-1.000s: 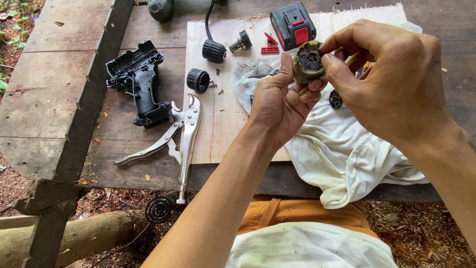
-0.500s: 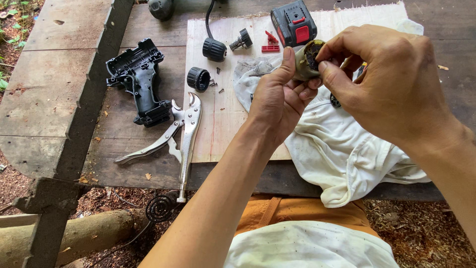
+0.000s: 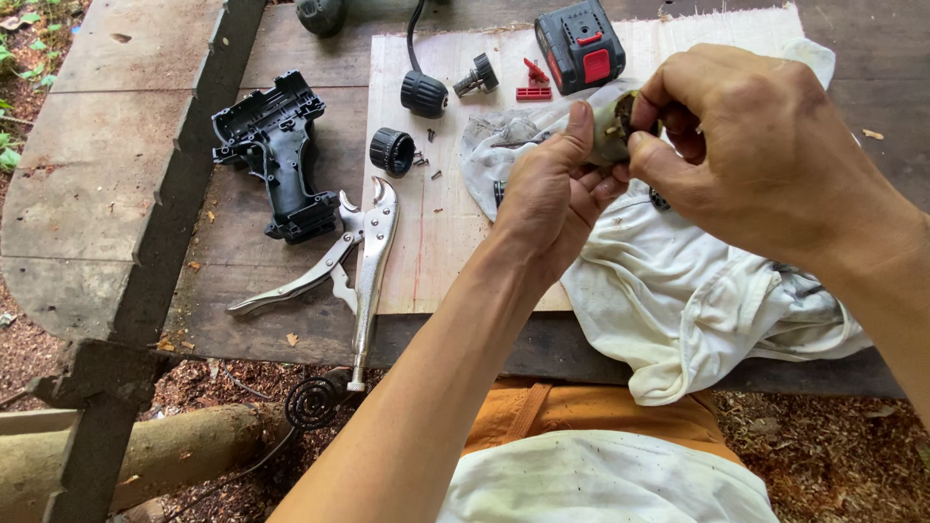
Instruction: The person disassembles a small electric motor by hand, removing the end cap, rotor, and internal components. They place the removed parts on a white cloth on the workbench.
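Observation:
My left hand (image 3: 550, 199) holds a small greasy cylindrical drill part (image 3: 612, 124) up above a white rag (image 3: 697, 291). The fingers of my right hand (image 3: 751, 145) pinch the same part from the right, covering most of it. Both hands hover over a pale plywood board (image 3: 436, 232) on the wooden bench. A red and black battery pack (image 3: 581, 44) lies just behind the hands.
Left of the board lie a black drill housing half (image 3: 281, 160) and silver locking pliers (image 3: 344, 261). On the board sit a black ring (image 3: 392, 152), a black chuck (image 3: 424, 94), a small gear piece (image 3: 475, 76), red plastic bits (image 3: 533, 82) and loose screws (image 3: 431, 160).
Both hands and the part dropped slightly in view. My right fingers closed further around the part, hiding its open geared end that showed a second ago.

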